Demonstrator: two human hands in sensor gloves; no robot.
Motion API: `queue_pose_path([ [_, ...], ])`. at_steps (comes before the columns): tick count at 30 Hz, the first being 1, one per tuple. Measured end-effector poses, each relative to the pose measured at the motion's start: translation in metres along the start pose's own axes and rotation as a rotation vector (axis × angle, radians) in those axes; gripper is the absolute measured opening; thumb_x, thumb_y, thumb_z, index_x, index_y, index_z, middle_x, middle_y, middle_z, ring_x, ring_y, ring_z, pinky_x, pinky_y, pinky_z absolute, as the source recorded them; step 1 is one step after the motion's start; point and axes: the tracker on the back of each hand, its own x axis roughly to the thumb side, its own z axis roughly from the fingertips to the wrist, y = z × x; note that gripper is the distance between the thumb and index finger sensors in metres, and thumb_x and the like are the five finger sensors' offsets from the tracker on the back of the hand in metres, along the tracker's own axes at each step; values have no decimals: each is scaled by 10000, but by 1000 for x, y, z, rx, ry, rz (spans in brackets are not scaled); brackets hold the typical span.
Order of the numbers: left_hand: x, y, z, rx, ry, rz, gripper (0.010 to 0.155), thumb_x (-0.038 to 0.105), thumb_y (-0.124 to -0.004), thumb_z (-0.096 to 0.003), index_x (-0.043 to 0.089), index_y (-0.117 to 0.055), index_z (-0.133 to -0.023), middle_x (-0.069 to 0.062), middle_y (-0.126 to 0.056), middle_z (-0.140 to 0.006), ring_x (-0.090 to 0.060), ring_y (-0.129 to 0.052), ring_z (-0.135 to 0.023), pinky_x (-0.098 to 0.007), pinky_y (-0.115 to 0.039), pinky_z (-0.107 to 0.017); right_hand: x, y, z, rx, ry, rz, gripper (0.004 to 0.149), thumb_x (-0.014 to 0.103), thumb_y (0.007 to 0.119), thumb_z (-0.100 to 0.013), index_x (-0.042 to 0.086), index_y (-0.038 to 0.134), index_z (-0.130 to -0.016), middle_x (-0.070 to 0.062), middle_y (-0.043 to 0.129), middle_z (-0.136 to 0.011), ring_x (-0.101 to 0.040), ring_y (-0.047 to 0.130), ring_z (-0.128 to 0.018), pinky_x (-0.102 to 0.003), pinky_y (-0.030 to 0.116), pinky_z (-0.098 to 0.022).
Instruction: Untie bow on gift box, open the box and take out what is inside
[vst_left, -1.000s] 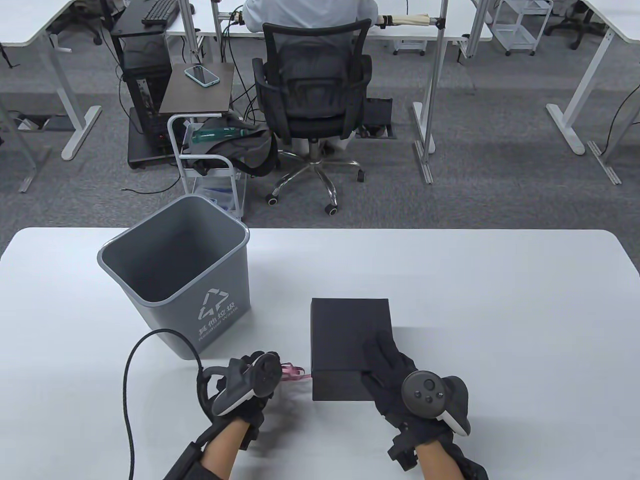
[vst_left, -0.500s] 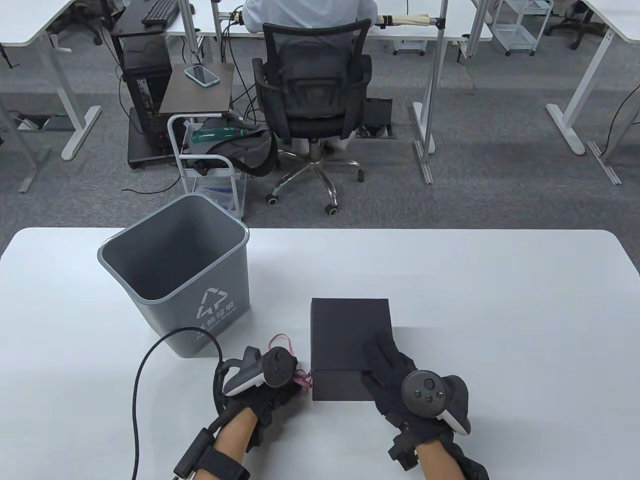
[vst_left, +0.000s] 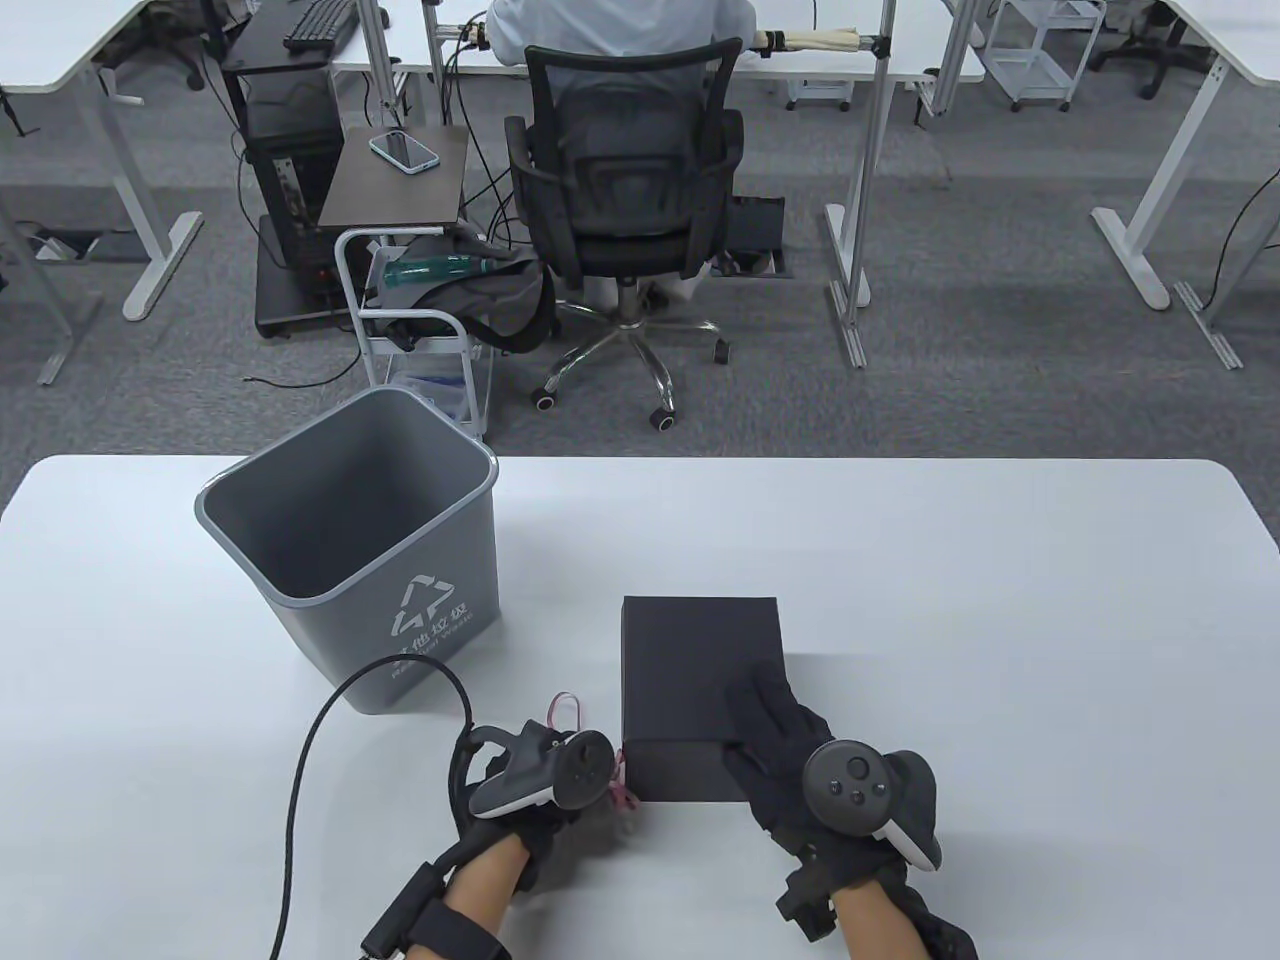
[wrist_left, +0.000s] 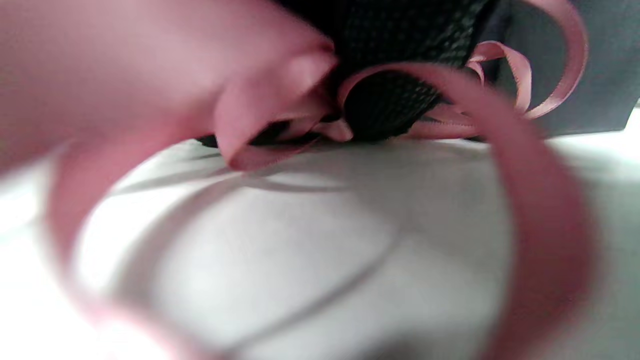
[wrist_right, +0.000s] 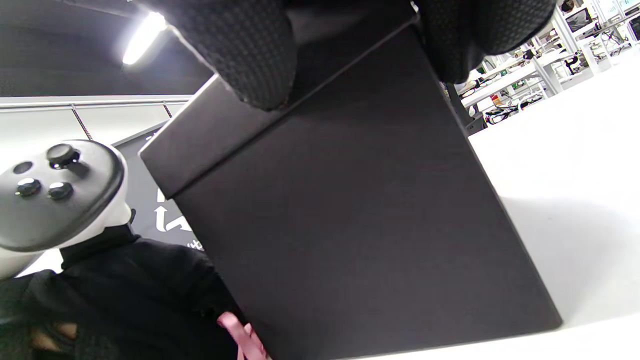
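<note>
Box: matte black rectangular cardboard gift box (vst_left: 700, 690) is set near the front edge of the white bench (vst_left: 1000, 600), lid on, so both hands reach it.
Right hand (vst_left: 800, 745): laid flat, fingers straight on the lid's near corner, judged to steady the box.
Left hand (vst_left: 540, 790): fingers are curled round the thin pink satin ribbon (vst_left: 565, 708), just left of the box.
Ribbon: loose loops, none across the lid; bow judged undone.
Bin: grey plastic waste bin (vst_left: 350, 540) is stood to the left, likely for the ribbon.
</note>
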Motion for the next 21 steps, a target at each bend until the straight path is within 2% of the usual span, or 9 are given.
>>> queue_pose_path([
  [3,-2,0,2,-9,7,-24,404,377,-901,-483,166,-903,-828,-84,-1016,-644,-223,-1038,-490,-385,-948,-399,0,0,0,1,0,1,662,372,790,-608,234,488,-1182,-71,354,-1228,-572,693,-899,-618,616,-665],
  [10,-31,15,21,3,73,88,399,374,-895,-493,166,-903,-833,-81,-1021,-645,-219,-1046,-483,-376,-953,-388,0,0,0,1,-1,-1,663,372,790,-608,233,488,-1182,-72,357,-1227,-571,694,-899,-619,616,-664],
  [13,-41,27,33,40,78,63,397,381,-893,-494,173,-904,-832,-72,-1024,-643,-209,-1050,-478,-367,-957,-383,0,0,0,3,0,0,664,372,789,-608,232,487,-1182,-72,353,-1228,-572,693,-899,-619,616,-665],
  [17,-54,51,53,110,66,154,399,382,-900,-490,167,-914,-826,-74,-1031,-628,-210,-1052,-459,-366,-955,-367,0,0,0,2,0,-2,662,372,789,-609,235,487,-1182,-70,354,-1228,-573,692,-899,-619,615,-665],
  [18,-56,57,57,71,50,174,401,377,-897,-497,160,-905,-834,-81,-1024,-636,-216,-1046,-466,-371,-950,-373,0,0,0,2,0,-2,663,372,789,-609,233,488,-1182,-71,354,-1228,-573,692,-900,-618,616,-665],
  [21,-57,75,70,132,56,101,401,380,-893,-497,166,-904,-835,-77,-1023,-638,-212,-1046,-467,-368,-949,-375,0,0,0,0,1,-1,661,372,788,-609,233,488,-1182,-70,355,-1228,-572,692,-900,-619,616,-664],
])
